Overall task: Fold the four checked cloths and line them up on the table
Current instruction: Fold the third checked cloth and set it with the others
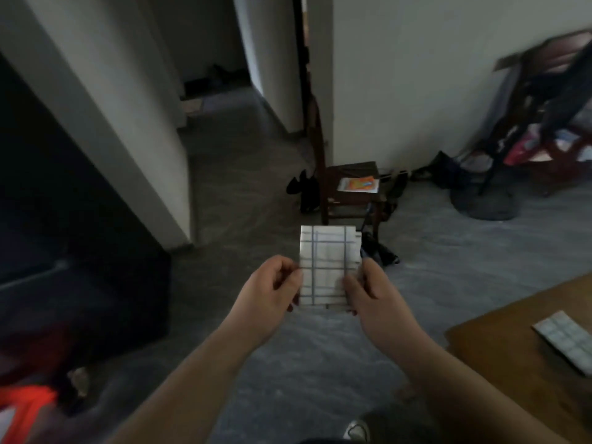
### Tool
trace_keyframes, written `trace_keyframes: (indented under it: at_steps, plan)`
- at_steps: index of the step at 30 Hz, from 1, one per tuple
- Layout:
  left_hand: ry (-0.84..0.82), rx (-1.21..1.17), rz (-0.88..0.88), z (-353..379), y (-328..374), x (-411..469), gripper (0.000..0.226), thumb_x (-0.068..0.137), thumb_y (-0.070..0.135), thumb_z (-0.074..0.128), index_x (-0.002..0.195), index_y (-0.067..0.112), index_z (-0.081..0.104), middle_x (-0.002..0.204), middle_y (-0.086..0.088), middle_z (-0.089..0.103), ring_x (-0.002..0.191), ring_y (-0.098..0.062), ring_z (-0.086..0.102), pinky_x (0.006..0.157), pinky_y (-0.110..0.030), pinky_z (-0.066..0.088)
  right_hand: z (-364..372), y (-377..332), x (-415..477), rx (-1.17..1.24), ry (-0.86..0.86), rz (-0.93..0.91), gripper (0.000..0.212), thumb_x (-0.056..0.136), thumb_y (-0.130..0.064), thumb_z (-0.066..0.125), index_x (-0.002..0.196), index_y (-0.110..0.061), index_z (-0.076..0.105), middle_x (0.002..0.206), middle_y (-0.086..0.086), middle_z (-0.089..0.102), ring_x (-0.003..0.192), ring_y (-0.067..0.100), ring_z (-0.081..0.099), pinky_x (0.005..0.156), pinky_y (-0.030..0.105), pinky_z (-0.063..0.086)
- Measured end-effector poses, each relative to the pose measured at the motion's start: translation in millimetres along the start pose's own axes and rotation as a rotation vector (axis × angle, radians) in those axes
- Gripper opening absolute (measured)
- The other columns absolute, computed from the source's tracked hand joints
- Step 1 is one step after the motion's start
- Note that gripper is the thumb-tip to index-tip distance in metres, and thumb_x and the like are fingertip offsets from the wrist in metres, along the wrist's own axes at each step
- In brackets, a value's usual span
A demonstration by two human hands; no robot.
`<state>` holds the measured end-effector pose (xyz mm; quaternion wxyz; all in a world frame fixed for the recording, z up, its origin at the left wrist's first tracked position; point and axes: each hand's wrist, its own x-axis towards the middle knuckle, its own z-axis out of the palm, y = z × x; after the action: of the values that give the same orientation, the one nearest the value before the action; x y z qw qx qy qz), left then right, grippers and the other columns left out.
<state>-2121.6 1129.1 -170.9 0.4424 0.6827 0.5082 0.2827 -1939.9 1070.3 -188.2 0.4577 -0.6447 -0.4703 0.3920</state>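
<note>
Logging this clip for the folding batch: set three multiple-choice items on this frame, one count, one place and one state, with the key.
1. How many checked cloths lie on the visible part of the table?
A. none
B. one
C. three

2. Where is the held cloth?
A. in the air above the floor
B. flat on the table
C. lying on the floor

3. How is the held cloth gripped?
A. by one hand only
B. pinched at its sides by both hands
C. no hand touches it

Key:
1 B, a single folded cloth lies there.
2 A, floor shows beneath it and the table is off to the right.
3 B, the left hand and right hand each pinch an edge.
</note>
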Motion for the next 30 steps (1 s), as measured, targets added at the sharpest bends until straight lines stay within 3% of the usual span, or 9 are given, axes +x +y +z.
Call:
trace_keyframes:
  at_steps: [3,8,12,17,21,23,25,28,30]
  plan:
    - [-0.046,-0.013,0.029,21.8,24.3,70.3,0.009,0.101,0.019,0.059,0.098,0.012,0.065,0.079,-0.008,0.070,0.067,-0.011,0.065,0.067,-0.033,0.056,-37.0,-2.2,55.7,-0.046,0.084,0.007,0.023,0.104,-0.022,0.053,0.082,-0.019,0.046,0.071,-0.006,0.047,0.056,-0.002,0.046,0.054,0.016,0.041]
    - [-0.228,-0.098,-0.003,68.6,41.8,173.1,0.013,0.103,0.019,0.056,0.105,0.014,0.067,0.090,-0.017,0.071,0.073,-0.020,0.065,0.072,-0.038,0.058,-87.4,6.9,123.6,-0.026,0.204,0.092,0.012,0.102,-0.022,0.056,0.090,-0.022,0.058,0.080,-0.002,0.063,0.065,0.003,0.058,0.058,0.018,0.050]
    - [-0.377,-0.081,0.043,113.9,48.9,262.8,0.014,0.103,0.020,0.056,0.104,0.012,0.068,0.092,-0.018,0.071,0.072,-0.019,0.065,0.070,-0.033,0.056,-124.6,27.1,182.3,-0.005,0.328,0.138,0.007,0.102,-0.023,0.055,0.101,-0.019,0.061,0.092,0.006,0.067,0.084,0.022,0.065,0.073,0.038,0.058]
    - [-0.556,-0.055,0.118,165.0,62.2,393.4,0.009,0.101,0.022,0.060,0.097,0.016,0.066,0.088,-0.015,0.072,0.069,-0.014,0.064,0.067,-0.030,0.055,-163.5,57.0,277.0,0.050,0.506,0.185,0.008,0.102,-0.019,0.056,0.095,-0.018,0.061,0.082,-0.005,0.064,0.073,0.006,0.061,0.069,0.032,0.054]
    - [-0.679,-0.017,0.153,200.5,89.4,494.7,0.018,0.097,0.036,0.064,0.100,0.018,0.067,0.094,-0.009,0.074,0.089,-0.026,0.071,0.084,-0.049,0.058,-197.3,65.4,352.4,0.071,0.653,0.264,0.014,0.101,-0.025,0.057,0.097,-0.013,0.060,0.091,0.012,0.066,0.086,0.029,0.066,0.078,0.053,0.058]
    - [-0.749,-0.011,0.185,225.0,106.0,533.5,0.025,0.092,0.042,0.063,0.100,0.018,0.067,0.095,-0.011,0.074,0.092,-0.033,0.070,0.085,-0.053,0.057,-215.4,67.1,377.4,0.063,0.738,0.301,0.017,0.100,-0.029,0.057,0.097,-0.012,0.060,0.093,0.014,0.066,0.088,0.035,0.065,0.078,0.059,0.056]
    - [-0.833,0.002,0.200,257.2,120.3,561.4,0.017,0.097,0.033,0.065,0.103,0.017,0.067,0.096,-0.012,0.073,0.089,-0.031,0.070,0.082,-0.049,0.058,-234.6,70.4,390.8,0.056,0.820,0.336,0.018,0.099,-0.031,0.057,0.099,-0.013,0.061,0.093,0.012,0.067,0.088,0.033,0.066,0.078,0.058,0.056]
    - [-0.963,-0.025,0.240,308.9,141.5,580.9,0.005,0.099,0.018,0.063,0.101,0.014,0.066,0.090,-0.008,0.070,0.077,-0.017,0.065,0.066,-0.028,0.055,-265.3,79.6,390.7,0.085,0.959,0.394,0.011,0.100,-0.026,0.058,0.100,-0.016,0.063,0.094,0.006,0.069,0.088,0.024,0.068,0.081,0.051,0.059]
    - [-1.062,-0.040,0.269,343.2,156.9,584.1,0.004,0.099,0.012,0.062,0.098,0.013,0.065,0.086,-0.008,0.068,0.075,-0.015,0.063,0.061,-0.023,0.052,-286.1,86.4,382.7,0.149,1.041,0.422,0.007,0.100,-0.024,0.059,0.102,-0.019,0.064,0.095,0.003,0.071,0.088,0.017,0.070,0.081,0.045,0.061]
